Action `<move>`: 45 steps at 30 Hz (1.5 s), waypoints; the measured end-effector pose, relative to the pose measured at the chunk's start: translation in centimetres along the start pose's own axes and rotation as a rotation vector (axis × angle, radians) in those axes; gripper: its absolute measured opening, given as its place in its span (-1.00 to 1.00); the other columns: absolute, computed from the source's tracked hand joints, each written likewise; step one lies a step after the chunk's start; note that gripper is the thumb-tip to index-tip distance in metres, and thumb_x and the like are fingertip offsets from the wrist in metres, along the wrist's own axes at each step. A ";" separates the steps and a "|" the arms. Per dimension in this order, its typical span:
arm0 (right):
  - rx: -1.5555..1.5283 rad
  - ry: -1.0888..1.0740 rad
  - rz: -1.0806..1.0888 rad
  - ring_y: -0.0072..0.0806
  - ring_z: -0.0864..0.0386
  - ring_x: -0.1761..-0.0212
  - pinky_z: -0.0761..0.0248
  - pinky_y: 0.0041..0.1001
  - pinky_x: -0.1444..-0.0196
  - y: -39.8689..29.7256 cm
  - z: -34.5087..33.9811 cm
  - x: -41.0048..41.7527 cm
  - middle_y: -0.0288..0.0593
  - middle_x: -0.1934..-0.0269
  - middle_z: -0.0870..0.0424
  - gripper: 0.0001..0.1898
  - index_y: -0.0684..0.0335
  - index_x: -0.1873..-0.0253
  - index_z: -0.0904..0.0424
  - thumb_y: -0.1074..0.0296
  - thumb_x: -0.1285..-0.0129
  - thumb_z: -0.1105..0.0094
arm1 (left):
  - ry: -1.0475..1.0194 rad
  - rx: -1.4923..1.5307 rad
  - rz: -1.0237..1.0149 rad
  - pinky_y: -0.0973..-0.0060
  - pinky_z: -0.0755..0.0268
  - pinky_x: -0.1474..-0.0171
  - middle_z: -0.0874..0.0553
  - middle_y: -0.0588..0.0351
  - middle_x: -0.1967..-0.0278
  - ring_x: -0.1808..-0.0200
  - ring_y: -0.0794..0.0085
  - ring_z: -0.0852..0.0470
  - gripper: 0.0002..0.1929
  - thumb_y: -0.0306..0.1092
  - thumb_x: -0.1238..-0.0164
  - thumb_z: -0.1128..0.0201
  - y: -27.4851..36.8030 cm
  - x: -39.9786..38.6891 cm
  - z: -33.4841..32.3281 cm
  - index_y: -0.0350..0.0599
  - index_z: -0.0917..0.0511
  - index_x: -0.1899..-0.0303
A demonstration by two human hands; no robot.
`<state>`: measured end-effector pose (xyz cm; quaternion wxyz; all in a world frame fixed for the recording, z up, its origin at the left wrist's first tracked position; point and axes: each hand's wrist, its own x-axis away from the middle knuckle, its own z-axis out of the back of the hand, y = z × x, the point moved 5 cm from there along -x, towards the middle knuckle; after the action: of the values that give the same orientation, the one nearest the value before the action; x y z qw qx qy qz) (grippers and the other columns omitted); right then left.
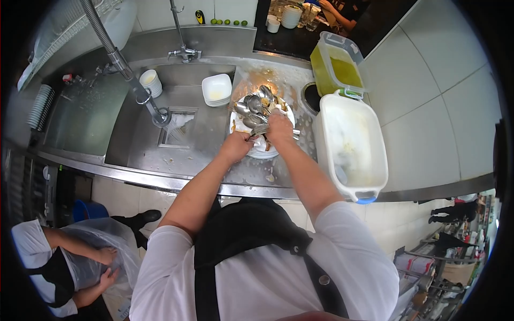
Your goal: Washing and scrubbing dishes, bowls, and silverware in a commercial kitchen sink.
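A stack of white plates point(263, 154) stands on the steel counter before me, topped with used spoons point(254, 104), forks point(261, 129), crumpled napkins and food scraps. My left hand point(236, 147) grips cutlery at the near left edge of the stack; fork tines show beside its fingers. Over the right part of the pile lies my right hand point(280, 127), its fingers down among the cutlery and a white napkin. Handles stick out to its right. What exactly its fingertips hold is hidden.
Square white bowls point(217, 89) and round bowls point(150, 83) stand in the sink point(132, 136), under a spray hose point(120, 62). At right are a white tub point(353, 140), a green-filled container point(339, 64) and a round counter hole point(311, 97). A co-worker point(80, 261) is at lower left.
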<state>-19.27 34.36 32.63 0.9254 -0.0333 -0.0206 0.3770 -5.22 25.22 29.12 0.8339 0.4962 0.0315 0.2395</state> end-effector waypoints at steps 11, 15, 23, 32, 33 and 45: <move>-0.192 -0.095 0.001 0.01 -0.70 0.04 -0.56 -0.12 0.00 2.6 0.2 0.5 0.20 0.10 -0.70 -0.65 0.33 -0.02 -0.49 0.43 -0.11 -0.24 | 0.007 0.058 0.049 0.51 -0.36 0.40 -0.70 0.19 0.55 0.53 0.65 -0.48 -0.78 -0.46 -0.26 -0.25 -0.8 0.0 -0.7 -0.15 -0.78 0.12; -0.521 -0.257 0.080 -0.16 -0.73 0.26 -0.59 -0.23 0.16 5.6 1.3 0.1 0.13 0.24 -0.71 -0.59 0.43 0.03 -0.48 0.44 -0.02 -0.38 | 0.047 0.099 0.036 0.56 -0.37 0.38 -0.74 0.18 0.48 0.50 0.66 -0.52 -0.75 -0.47 -0.27 -0.23 -0.5 0.1 -0.7 -0.14 -0.77 0.07; -1.563 -0.577 -0.195 -0.42 -0.60 0.54 -0.55 -0.40 0.40 7.1 1.2 1.3 -0.07 0.44 -0.65 -0.71 0.45 0.07 -0.53 0.49 -0.12 -0.35 | -0.078 0.348 0.096 0.64 -0.24 0.50 -0.62 0.27 0.58 0.61 0.69 -0.41 -0.64 -0.45 -0.34 -0.21 1.8 -0.1 0.7 -0.18 -0.66 -0.15; -1.581 -0.226 -0.176 -0.34 -0.67 0.41 -0.55 -0.41 0.43 3.2 3.8 2.9 0.02 0.25 -0.68 -0.64 0.40 -0.05 -0.45 0.55 -0.13 -0.23 | -0.169 1.005 0.096 0.56 -0.41 0.41 -0.67 0.14 0.10 0.23 0.63 -0.57 -0.48 -0.21 -0.31 -0.38 10.5 -0.4 -1.3 -0.19 -0.47 -0.23; -1.591 -0.026 -0.173 -0.29 -0.70 0.34 -0.56 -0.38 0.40 1.6 4.1 3.7 0.07 0.20 -0.67 -0.62 0.40 -0.10 -0.41 0.56 -0.16 -0.20 | -0.220 1.058 0.095 0.48 -0.48 0.39 -0.67 0.16 0.16 0.24 0.57 -0.62 -0.49 -0.18 -0.25 -0.44 11.4 -0.3 -2.3 -0.16 -0.52 -0.17; -0.961 0.394 -0.100 0.05 -0.33 -0.29 -0.16 -0.26 -0.41 -0.4 3.9 5.7 0.24 0.05 -0.46 -0.38 0.50 -0.29 -0.35 0.36 -0.11 -0.13 | -0.381 1.277 0.369 0.30 -0.65 0.29 -0.74 -0.04 0.27 0.30 0.27 -0.76 -0.67 -0.24 -0.31 -0.29 8.4 -2.5 -2.5 -0.27 -0.58 0.00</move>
<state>-15.15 38.20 36.64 0.8089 -0.5235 -0.0185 0.2669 -11.28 29.43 34.51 0.3148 0.9208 -0.0656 0.2208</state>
